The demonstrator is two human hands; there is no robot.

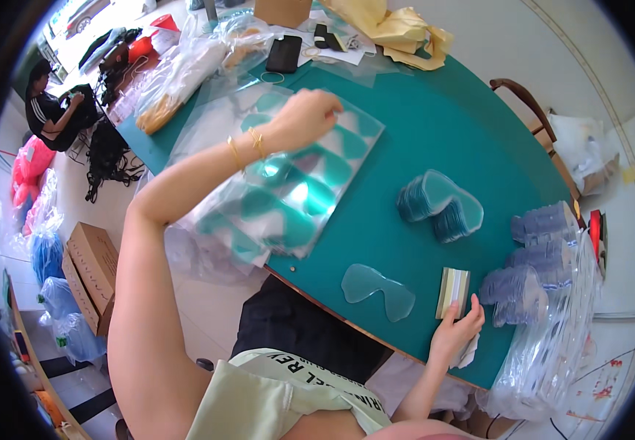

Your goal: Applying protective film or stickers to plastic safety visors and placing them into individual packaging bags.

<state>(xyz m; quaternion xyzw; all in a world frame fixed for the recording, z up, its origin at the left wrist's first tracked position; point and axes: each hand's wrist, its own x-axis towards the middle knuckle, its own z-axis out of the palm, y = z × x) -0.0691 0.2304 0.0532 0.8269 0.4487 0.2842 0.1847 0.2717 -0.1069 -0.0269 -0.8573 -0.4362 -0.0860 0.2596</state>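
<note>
My left hand (308, 117) is over a layer of clear plastic sheets (365, 126) with goggle-shaped openings, through which the green table shows. Its fingers are curled in, and whatever they may hold is hidden. Near the table's front edge, my right hand (455, 330) has a crumpled white cloth (467, 353) tucked under the palm. The thumb touches the near end of a small cream block with a white stripe (455, 284). To the left of the block lies one clear goggle-shaped lens piece (365, 282). A stack of matching lens pieces (435, 192) stands farther back.
Along the right side of the green table (405, 110) are more stacks of lens pieces (541, 253) and clear plastic bags (552, 359). A black phone (284, 54) and yellow wrapping (405, 33) lie at the far edge. Cardboard boxes (91, 264) stand left. Another person (47, 110) sits far left.
</note>
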